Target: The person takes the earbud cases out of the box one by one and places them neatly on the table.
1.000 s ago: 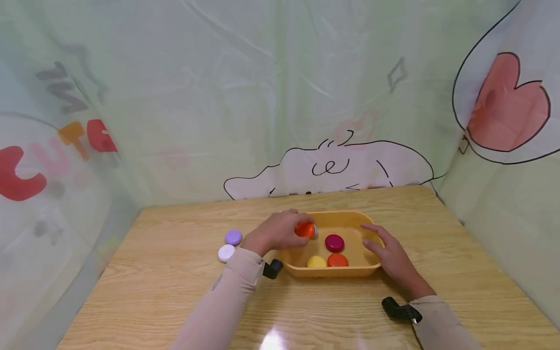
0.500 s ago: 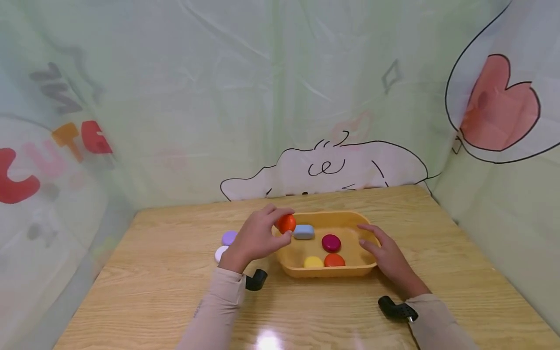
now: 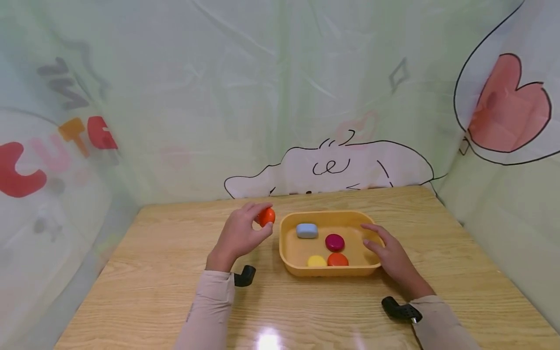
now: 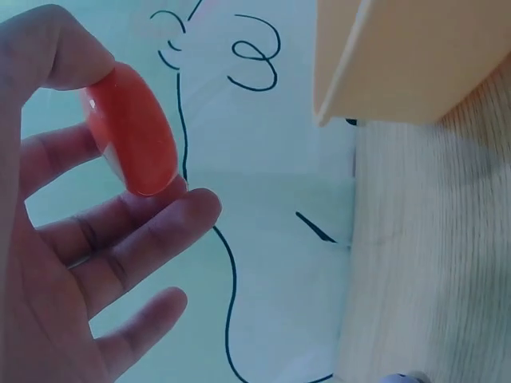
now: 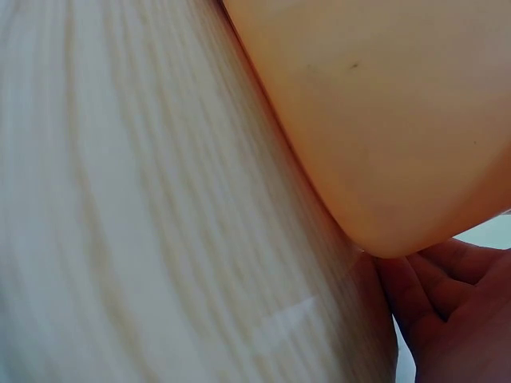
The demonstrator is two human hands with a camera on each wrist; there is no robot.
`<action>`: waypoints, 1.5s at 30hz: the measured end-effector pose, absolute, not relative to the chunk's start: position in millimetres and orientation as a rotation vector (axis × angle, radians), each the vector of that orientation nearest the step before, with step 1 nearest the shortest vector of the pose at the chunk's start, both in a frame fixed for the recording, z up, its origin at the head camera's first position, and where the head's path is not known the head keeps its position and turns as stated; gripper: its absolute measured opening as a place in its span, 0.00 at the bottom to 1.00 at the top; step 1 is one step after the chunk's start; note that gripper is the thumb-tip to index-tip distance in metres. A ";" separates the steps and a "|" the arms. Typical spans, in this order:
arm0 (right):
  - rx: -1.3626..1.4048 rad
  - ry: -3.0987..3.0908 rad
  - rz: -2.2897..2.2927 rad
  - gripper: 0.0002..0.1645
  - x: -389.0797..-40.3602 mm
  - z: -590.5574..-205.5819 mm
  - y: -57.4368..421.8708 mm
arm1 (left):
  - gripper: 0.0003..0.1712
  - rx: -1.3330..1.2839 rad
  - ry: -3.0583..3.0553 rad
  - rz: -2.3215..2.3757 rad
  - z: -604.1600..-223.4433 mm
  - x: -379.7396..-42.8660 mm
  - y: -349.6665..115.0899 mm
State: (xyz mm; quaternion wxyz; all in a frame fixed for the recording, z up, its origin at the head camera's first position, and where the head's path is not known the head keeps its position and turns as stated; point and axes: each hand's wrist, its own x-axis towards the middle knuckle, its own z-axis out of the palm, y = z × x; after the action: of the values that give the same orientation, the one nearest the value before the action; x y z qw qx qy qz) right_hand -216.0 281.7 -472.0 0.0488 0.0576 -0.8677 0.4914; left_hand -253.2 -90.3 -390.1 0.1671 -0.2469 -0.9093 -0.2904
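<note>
My left hand (image 3: 238, 235) pinches an orange-red rounded disc (image 3: 268, 217) between thumb and fingers, raised above the table left of a yellow plastic bin (image 3: 286, 262). In the left wrist view the disc (image 4: 132, 128) stands on edge, its other fingers loosely spread. My right hand (image 3: 392, 255) holds the bin's right end, thumb and a finger over the rim; in the right wrist view other fingers touch the outside of the bin's corner (image 5: 391, 231). Inside the bin lie a light blue block (image 3: 307, 231), a dark magenta disc (image 3: 334, 242), a yellow disc (image 3: 317, 261) and another orange-red disc (image 3: 338, 259).
A wooden table (image 3: 144, 272) carries everything. A lilac piece (image 4: 403, 378) peeks in at the bottom of the left wrist view; my left hand covers that spot in the head view. Printed curtains (image 3: 197, 97) stand behind and at both sides.
My left hand has lifted the orange-red disc out of the bin and carried it left, uncovering the light blue block. The lilac and white discs are now hidden in the head view. My right hand stays put.
</note>
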 end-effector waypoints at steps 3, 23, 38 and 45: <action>0.178 -2.647 1.493 0.28 -216.7 -472.0 283.0 | 0.23 -0.671 -2.601 -0.824 -393.3 -252.9 -92.8; 0.161 -2.668 1.504 0.28 -215.1 -466.6 280.8 | 0.24 -0.569 -2.757 -0.603 -403.4 -269.0 -119.8; 0.171 -2.659 1.519 0.29 -215.2 -469.2 281.7 | 0.27 -0.468 -3.046 -0.504 -420.0 -286.3 -127.5; 0.182 -2.640 1.523 0.28 -215.6 -470.7 281.7 | 0.26 -0.559 -3.106 -0.348 -430.3 -293.8 -125.4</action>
State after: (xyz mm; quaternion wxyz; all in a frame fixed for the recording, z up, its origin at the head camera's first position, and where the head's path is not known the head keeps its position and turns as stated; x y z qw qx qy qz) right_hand -215.6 281.7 -470.7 0.0443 0.0594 -0.8639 0.4982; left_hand -293.8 -125.4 -430.3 -0.0166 -0.1762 -0.9781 -0.1097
